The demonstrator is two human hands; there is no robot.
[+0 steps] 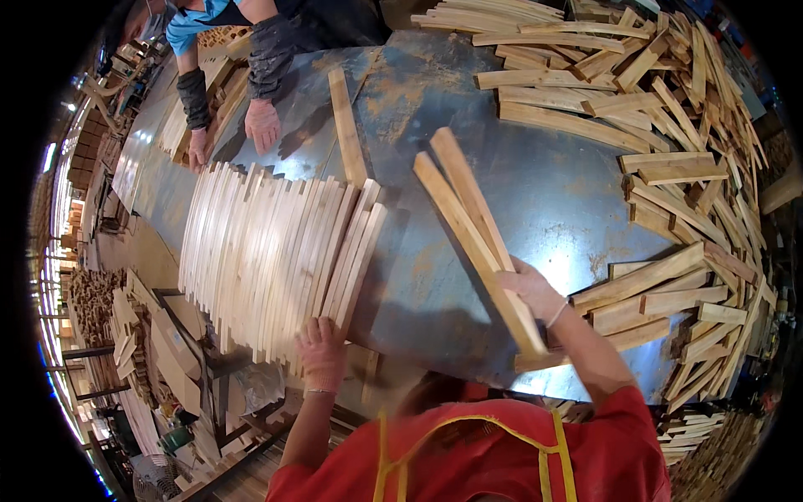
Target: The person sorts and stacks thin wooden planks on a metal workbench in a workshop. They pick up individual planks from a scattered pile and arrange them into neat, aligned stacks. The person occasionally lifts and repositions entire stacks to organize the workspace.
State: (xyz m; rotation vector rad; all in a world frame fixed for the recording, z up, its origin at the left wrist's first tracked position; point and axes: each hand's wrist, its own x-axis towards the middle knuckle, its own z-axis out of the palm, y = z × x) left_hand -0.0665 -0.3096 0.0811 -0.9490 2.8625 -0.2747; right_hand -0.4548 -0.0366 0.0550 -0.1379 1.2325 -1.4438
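Observation:
My right hand is closed around two long wooden slats, which slant away from me to the far left. Their far ends spread apart slightly above the metal table. My left hand rests against the near ends of a wide row of pale slats, its fingers extended over them. The slats stand tightly side by side, with a few at the right edge leaning a little apart. Another slat lies beyond the row's far right corner. A short slat lies near the table's front edge.
A large loose heap of slats covers the table's right side. At the far left, a co-worker's two hands are near the row and a stack of slats. Below left stand a frame and more wood.

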